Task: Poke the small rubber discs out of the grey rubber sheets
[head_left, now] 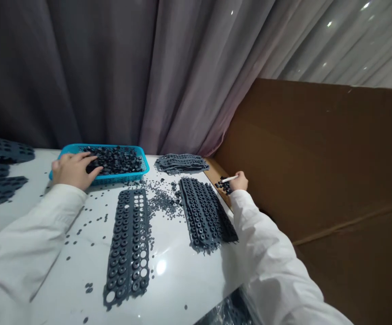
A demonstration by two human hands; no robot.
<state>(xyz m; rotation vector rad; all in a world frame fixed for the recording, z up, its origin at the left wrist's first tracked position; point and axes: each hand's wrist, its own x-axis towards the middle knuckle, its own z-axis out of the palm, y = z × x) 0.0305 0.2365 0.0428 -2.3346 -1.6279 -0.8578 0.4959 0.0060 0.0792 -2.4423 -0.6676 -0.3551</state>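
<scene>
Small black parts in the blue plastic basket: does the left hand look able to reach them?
Likely yes: the left hand is over the rim of the basket; no lid covers the parts.

I see a bright blue, rectangular plastic mesh basket (145,163) standing upright toward the far left, well filled with small, shiny black pieces (116,159). Nearer me, a long dark-grey sheet studded with ring-shaped pieces (127,246) lies flat, several of its round holes open. Off to my right, a slim white stick (230,179) slants slightly beside a loose dark cluster of small pieces (223,186).
</scene>
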